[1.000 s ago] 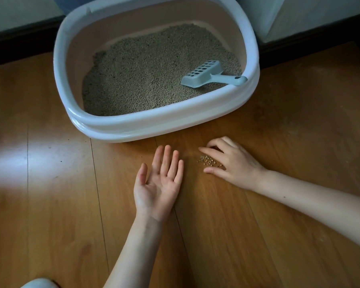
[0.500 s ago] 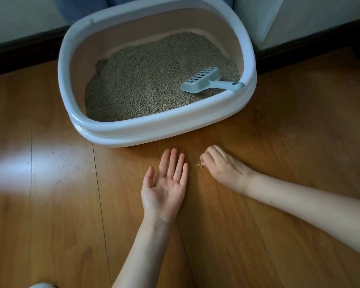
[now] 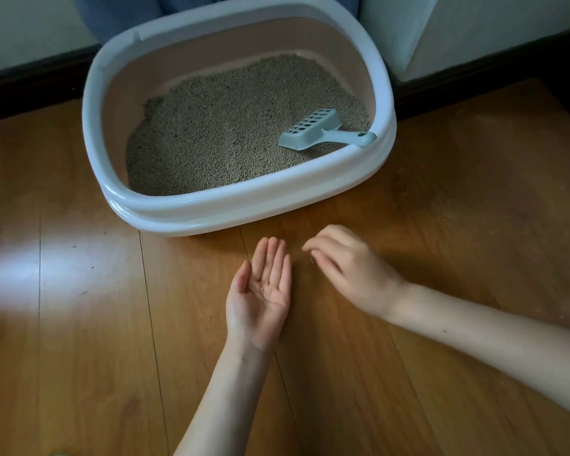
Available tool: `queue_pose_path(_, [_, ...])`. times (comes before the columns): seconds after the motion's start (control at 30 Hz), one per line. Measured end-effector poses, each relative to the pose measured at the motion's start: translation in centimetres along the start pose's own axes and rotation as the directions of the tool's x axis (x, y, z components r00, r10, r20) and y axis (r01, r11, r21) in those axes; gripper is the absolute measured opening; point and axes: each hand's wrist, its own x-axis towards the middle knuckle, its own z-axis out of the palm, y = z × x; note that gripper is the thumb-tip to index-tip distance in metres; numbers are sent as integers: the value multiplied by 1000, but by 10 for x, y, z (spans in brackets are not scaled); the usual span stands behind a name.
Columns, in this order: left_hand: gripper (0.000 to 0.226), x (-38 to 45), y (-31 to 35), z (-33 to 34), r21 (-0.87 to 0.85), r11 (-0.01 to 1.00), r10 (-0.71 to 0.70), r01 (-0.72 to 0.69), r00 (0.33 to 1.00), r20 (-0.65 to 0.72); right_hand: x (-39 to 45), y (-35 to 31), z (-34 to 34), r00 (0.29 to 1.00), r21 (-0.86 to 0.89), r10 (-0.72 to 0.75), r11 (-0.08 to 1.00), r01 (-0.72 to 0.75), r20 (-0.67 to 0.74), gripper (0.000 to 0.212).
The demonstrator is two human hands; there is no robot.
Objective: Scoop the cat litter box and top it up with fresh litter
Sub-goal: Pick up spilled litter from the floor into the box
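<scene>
A white-rimmed litter box [image 3: 211,210] stands on the wooden floor, filled with grey-brown litter [image 3: 231,126]. A pale blue slotted scoop [image 3: 313,130] lies on the litter at the right, its handle against the rim. In front of the box, my left hand [image 3: 262,291] lies palm up on the floor with a few litter grains in the palm. My right hand [image 3: 346,264], blurred, hovers palm down just to its right with loosely curled fingers. A few spilled grains [image 3: 309,262] lie on the floor under its fingertips.
Dark skirting [image 3: 30,83] and a pale wall run behind the box. Blue fabric [image 3: 129,14] shows behind the box's far rim. A white cabinet corner [image 3: 402,37] stands at the back right. A bright patch of light [image 3: 30,274] falls on the floor at the left.
My right hand swept the small pile of spilled grains leftward toward my left palm, then lifted and opened a little. A few grains now lie in my left palm; fewer remain on the floor.
</scene>
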Motion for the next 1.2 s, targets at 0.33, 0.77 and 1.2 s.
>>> queue_pose_path(0.33, [47, -2, 11, -3, -12, 1000, 13, -13, 1000, -5, -29, 29, 6, 986, -188, 128, 976, -107, 104, 33])
queue_pose_path(0.77, [47, -1, 5, -2, 64, 998, 5, -4, 1000, -22, 1, 10, 15, 993, -171, 107, 981, -97, 53, 2])
queue_pose_path(1.2, [48, 2, 10, 5, 10, 1000, -1, 1, 1000, -28, -9, 14, -14, 962, -56, 266, 963, -263, 58, 21])
